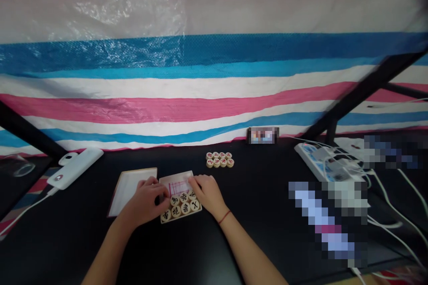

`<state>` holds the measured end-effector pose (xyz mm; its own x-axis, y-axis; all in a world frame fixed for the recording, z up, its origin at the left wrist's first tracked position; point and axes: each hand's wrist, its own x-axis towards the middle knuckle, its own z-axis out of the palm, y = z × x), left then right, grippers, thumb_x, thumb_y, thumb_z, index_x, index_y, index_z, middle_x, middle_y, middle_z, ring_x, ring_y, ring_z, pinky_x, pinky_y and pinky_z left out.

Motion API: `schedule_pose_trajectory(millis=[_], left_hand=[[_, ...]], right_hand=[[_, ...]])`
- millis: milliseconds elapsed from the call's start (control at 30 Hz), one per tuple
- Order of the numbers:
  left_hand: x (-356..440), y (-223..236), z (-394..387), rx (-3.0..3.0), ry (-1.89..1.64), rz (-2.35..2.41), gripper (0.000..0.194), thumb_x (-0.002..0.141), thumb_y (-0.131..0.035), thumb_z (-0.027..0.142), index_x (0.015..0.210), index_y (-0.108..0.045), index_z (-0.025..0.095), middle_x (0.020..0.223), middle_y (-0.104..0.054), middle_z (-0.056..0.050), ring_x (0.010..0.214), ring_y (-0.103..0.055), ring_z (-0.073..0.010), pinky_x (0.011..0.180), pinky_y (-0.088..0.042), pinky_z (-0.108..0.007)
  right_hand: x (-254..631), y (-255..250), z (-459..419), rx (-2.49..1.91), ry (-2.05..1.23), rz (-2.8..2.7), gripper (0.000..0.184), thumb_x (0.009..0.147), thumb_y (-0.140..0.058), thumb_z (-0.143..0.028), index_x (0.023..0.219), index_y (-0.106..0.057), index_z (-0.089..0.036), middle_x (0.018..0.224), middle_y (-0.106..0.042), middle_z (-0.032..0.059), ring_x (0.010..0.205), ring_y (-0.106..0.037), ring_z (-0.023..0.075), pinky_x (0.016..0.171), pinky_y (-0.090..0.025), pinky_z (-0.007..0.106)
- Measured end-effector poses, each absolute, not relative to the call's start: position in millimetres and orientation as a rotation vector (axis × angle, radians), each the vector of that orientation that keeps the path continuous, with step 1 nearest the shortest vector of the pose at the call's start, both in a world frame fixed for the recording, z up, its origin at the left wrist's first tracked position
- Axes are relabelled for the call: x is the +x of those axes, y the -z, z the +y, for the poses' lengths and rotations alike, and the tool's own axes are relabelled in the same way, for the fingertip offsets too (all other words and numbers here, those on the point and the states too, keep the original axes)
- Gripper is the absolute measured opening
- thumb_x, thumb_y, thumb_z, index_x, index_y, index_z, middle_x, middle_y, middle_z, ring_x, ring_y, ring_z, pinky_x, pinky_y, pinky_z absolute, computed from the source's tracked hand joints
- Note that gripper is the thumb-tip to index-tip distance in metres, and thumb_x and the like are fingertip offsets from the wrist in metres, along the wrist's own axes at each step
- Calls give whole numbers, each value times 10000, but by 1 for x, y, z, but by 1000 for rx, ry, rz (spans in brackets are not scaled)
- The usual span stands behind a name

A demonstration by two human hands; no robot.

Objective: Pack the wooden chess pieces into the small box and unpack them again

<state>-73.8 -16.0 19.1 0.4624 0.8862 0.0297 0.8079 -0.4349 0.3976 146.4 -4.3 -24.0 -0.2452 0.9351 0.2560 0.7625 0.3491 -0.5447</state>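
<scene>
Forearms (264, 260): bare, rising from the bottom edge; a thin red cord (224, 217) circles the right wrist.
Left grip (144, 201): fingers curled inward at the box's left side; their tips are partly hidden, so I cannot tell whether they pinch anything.
Right grip (209, 193): at the box's right edge, a fingertip over the rim; whether it clamps the wall is unclear.
Box (177, 175): shallow, pale, straight-walled, on the counter (264, 205) between the two hands.
Black-marked discs (176, 211): inside, towards the near wall; round, cream, wood-like or plastic, with two rows showing.
Grid sheet (179, 188): pink-lined, in the far part.
Step in hand: apparently arranging discs in the box.
Next move calls for: a light fingertip pinch, I judge, with the box steadied.
Red-marked discs (220, 160): beyond the box, eight faces in two rows.
Lid-like tray (132, 187): white, flat, tan-edged, left of the box.
Backdrop (214, 49): glossy woven plastic, striped, creased.
</scene>
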Motion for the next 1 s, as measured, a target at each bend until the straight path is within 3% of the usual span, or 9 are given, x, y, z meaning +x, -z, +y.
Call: schedule_pose_trajectory(millis=[267,433,567,700,900,1000], left_hand=[[-79,-20,-15,2358,-368,1364,89,765,-602,301,791,-677,261,744,-677,18,834,-585,-209,858,-377,-370],[-77,-19,-10,2158,-672,1453,184,793,-595,390,865,-682,246,853,-705,-6,806,-608,-200,801,-455,-342],[-53,-16,-9,1826,-897,1436,301,814,-581,458,972,-666,216,777,-681,-6,701,-620,-166,647,-501,-273],[-21,-13,-5,1645,-939,1263,311,827,-581,454,1009,-655,211,925,-711,-34,830,-660,-182,757,-535,-301],[-12,-5,1,1429,-1172,1359,375,812,-600,483,1044,-623,190,799,-701,-27,766,-684,-189,692,-543,-298],[-23,6,0,1379,-1271,1439,379,816,-605,485,1055,-615,191,885,-710,-47,845,-690,-204,754,-546,-323]], right_hand=[[148,24,-4,-1432,-464,-2029,440,1002,-356,-357,689,-619,-195,675,-635,5,683,-569,136,654,-321,269],[150,15,-9,-1197,-451,-1841,234,929,-462,-294,1028,-646,-191,808,-661,45,773,-583,175,740,-432,300],[142,10,-16,-1051,-405,-1917,358,830,-598,-284,1179,-581,-208,1039,-679,78,920,-602,215,826,-462,357],[140,13,-17,-1050,-402,-1835,285,859,-573,-254,1140,-602,-218,1002,-695,76,894,-630,202,813,-498,341],[171,18,-8,-1300,-289,-1603,235,842,-541,-237,1049,-649,-203,978,-670,88,915,-631,215,838,-519,360],[186,24,-4,-1422,-277,-1605,263,813,-527,-227,1031,-669,-191,961,-657,88,864,-630,214,793,-530,349]])
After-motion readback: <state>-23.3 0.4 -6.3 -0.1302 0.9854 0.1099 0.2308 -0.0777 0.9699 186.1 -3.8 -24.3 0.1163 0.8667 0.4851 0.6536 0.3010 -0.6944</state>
